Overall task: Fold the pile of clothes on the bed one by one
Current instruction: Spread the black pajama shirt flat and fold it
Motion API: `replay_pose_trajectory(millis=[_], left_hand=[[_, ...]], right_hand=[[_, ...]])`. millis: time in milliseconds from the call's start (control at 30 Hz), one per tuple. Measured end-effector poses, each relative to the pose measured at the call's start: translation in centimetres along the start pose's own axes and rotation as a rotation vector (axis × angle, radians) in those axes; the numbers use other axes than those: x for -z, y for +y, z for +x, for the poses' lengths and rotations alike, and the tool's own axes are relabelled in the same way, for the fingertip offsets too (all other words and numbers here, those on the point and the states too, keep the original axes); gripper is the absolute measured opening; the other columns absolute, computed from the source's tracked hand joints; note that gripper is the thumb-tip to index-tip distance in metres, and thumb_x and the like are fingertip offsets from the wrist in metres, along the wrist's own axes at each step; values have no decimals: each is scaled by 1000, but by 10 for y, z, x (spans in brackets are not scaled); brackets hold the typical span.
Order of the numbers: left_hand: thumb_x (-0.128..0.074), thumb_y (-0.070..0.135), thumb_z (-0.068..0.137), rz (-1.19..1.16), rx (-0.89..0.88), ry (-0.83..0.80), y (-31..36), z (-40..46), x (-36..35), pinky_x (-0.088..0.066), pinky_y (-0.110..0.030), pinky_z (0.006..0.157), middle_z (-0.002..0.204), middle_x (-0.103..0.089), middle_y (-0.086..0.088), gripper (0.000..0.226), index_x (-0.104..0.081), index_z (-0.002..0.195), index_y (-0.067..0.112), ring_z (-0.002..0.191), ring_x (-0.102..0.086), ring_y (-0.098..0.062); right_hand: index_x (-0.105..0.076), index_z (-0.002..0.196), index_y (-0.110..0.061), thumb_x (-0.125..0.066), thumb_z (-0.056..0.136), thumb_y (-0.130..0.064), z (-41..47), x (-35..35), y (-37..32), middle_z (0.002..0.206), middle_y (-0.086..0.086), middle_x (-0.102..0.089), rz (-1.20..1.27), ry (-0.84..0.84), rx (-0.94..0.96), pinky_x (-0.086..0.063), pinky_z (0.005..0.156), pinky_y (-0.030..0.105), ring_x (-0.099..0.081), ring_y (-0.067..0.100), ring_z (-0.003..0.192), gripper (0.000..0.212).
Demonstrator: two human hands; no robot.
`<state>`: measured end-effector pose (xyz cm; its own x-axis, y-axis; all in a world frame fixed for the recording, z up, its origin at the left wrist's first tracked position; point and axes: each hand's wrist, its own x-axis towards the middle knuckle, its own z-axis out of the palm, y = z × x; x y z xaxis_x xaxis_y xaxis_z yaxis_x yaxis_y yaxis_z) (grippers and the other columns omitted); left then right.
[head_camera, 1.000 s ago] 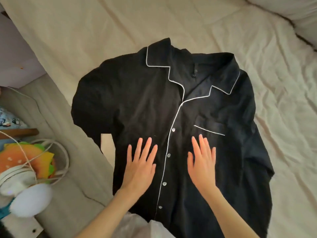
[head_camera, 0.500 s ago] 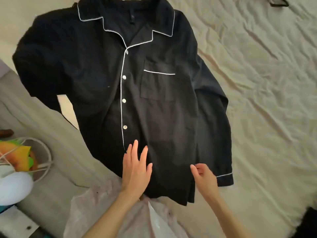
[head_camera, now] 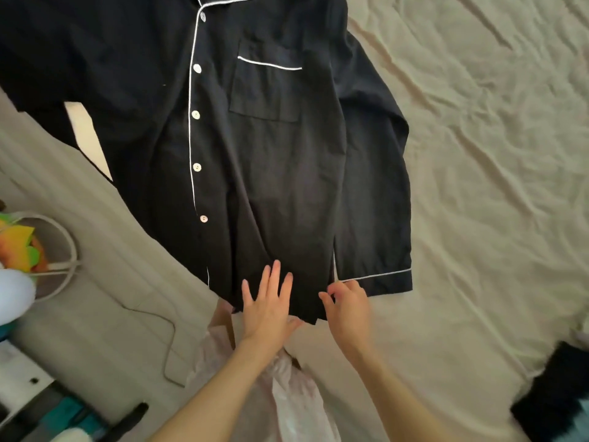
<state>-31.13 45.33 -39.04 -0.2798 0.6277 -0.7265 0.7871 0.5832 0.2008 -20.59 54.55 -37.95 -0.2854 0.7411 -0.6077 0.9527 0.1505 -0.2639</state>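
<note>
A wrinkled beige sheet (head_camera: 478, 154) is seen covering the bed, with a white wire basket (head_camera: 60, 260) off its left edge. A black shirt (head_camera: 255, 154) is laid flat, buttoned front up, its long axis running from the collar at the top down to the near hem. The left hand (head_camera: 267, 307) is pressed flat on the hem, fingers straight; the hem corner is pinched by the right hand (head_camera: 347, 307).

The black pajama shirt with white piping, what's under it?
The black pajama shirt lies on the wrinkled beige bedsheet. A pale pink garment shows below its hem; anything else underneath is covered.
</note>
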Motion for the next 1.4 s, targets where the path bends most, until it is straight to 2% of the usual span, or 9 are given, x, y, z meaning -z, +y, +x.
replay_pose_trajectory(millis=[100,233,433,567,700,867,1067,1233,1400], left_hand=[[-48,64,85,24,43,-31,9,0,-1,0,-55,113,157,15,-12,94,2,150,18,145,12,-28],[-50,12,93,-286,-10,192,13,-11,0,-12,-35,118,155,-24,-1,41,-44,133,21,145,-13,-18],[-53,10,93,-1045,170,130,-25,-40,8,-52,-33,79,91,-68,1,13,-64,96,17,93,-63,-20],[-53,14,94,-1029,232,165,-38,-59,7,-46,-17,69,90,-66,8,17,-63,108,18,92,-64,-12],[-54,14,94,-922,194,205,-35,-66,6,-44,-6,64,104,-67,3,28,-58,121,18,93,-61,-8],[-54,16,94,-814,103,265,-31,-71,9,-43,-7,63,98,-69,1,28,-58,122,16,87,-62,-8],[-52,18,95,-731,82,318,-33,-81,16,-52,-32,71,97,-66,-2,26,-57,120,19,82,-63,-16],[-66,9,85,-429,-229,520,5,-83,21,-52,-30,73,89,-65,-2,8,-68,93,11,84,-63,-18],[-71,16,82,-269,-385,530,59,-61,22,-53,-31,59,77,-63,-1,4,-68,83,14,70,-61,-18]], right_hand=[[-59,67,-22,-64,89,-20,3,9,1,75,-7,-56,362,-32,-41,-37,67,22,-53,5,75,22],[-61,73,-18,-59,91,-15,-10,24,1,70,-6,-62,683,-168,-55,-48,65,19,-59,0,67,19],[-64,90,-20,-52,96,-11,-22,26,8,88,-5,-66,728,-164,-58,-48,71,12,-64,5,83,16],[-58,106,-23,-57,94,-21,-37,8,9,97,-12,-58,528,-221,-78,-41,72,9,-60,13,100,12],[-44,135,-24,-71,79,-44,-56,-12,8,129,-7,-46,-17,-142,262,-41,96,27,-47,14,117,65],[-58,124,-16,-73,72,-54,-49,-23,-10,120,8,-59,-278,81,372,-45,87,42,-57,27,106,66],[-68,93,-5,-66,76,1,-45,-1,-18,87,9,-65,-10,246,529,-49,68,35,-60,29,79,18],[-64,109,-7,-52,84,9,-69,38,30,81,-2,-63,349,293,196,-36,63,2,-54,3,67,32],[-64,111,-9,-41,94,1,-59,57,69,80,-1,-67,711,230,-262,-48,62,19,-64,9,71,30]])
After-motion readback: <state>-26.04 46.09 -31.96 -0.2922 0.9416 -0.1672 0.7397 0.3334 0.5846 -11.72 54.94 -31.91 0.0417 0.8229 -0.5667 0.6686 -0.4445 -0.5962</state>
